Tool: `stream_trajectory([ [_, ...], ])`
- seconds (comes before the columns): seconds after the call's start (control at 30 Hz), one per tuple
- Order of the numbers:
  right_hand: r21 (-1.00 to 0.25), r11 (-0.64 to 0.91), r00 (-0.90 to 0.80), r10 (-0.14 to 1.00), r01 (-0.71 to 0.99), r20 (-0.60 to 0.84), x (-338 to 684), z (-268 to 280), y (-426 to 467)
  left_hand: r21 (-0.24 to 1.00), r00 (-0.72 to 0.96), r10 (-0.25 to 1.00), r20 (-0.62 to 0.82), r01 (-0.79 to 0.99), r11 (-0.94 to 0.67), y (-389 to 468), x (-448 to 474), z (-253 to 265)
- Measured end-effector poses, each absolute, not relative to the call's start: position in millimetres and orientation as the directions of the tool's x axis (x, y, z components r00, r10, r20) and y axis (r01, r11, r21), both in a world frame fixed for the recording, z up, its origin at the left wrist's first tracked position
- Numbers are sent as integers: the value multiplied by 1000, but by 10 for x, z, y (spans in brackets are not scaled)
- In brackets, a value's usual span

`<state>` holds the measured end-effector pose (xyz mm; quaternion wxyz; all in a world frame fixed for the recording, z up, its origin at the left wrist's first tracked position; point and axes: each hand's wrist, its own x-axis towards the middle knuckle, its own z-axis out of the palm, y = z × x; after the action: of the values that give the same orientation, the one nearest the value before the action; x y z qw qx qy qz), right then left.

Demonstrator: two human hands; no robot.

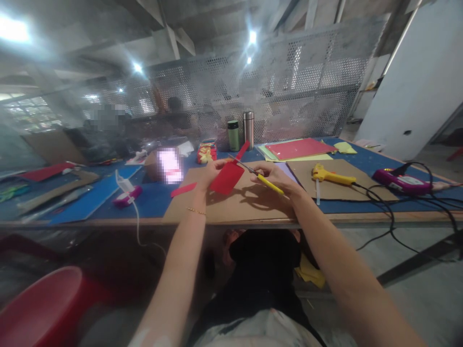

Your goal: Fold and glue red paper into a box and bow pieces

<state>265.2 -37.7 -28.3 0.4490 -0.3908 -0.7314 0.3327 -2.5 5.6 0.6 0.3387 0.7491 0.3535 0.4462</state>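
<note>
Sheet (227,178), red, one, held up between the two hands over brown cardboard (188,207). Left hand (211,172): fingers pinched on the sheet's left side. Right hand (275,175): clasped round the yellow handle of scissors (270,184), one pair, blades lying across the sheet's upper end. Hands apart from each other. Narrow red end (243,151) sticks up beyond the blades; whether it is fully joined to the broad part I cannot tell.

Counts from where I stand: loose red strip (183,190), one, on the cardboard, just left of the left hand. Glue gun (333,177), yellow, one, on a second cardboard piece (304,185), right of the right hand. Bottles, two, upright beyond the hands: green (233,137), steel (249,131). Purple units, two: left (126,196), right (401,183).
</note>
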Motion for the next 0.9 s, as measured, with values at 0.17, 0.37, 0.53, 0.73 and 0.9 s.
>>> stream_trajectory([
  [0.17, -829, 483, -286, 867, 282, 408, 2653, -303, -361, 842, 359, 833, 421, 187, -506, 37, 4, 28],
  [0.37, -839, 478, -283, 868, 259, 407, 2644, -283, -375, 869, 345, 860, 376, 192, -457, 16, -25, 22],
  [0.53, -831, 468, -284, 875, 300, 391, 2667, -253, -398, 910, 338, 881, 330, 135, -392, 78, -30, -5],
  [0.73, -859, 393, -234, 915, 328, 330, 2647, -282, -353, 907, 360, 876, 320, 152, -394, 187, 70, -24],
  [0.9, -867, 342, -152, 940, 362, 307, 2630, -362, -319, 878, 383, 861, 333, 208, -432, 213, 123, -24],
])
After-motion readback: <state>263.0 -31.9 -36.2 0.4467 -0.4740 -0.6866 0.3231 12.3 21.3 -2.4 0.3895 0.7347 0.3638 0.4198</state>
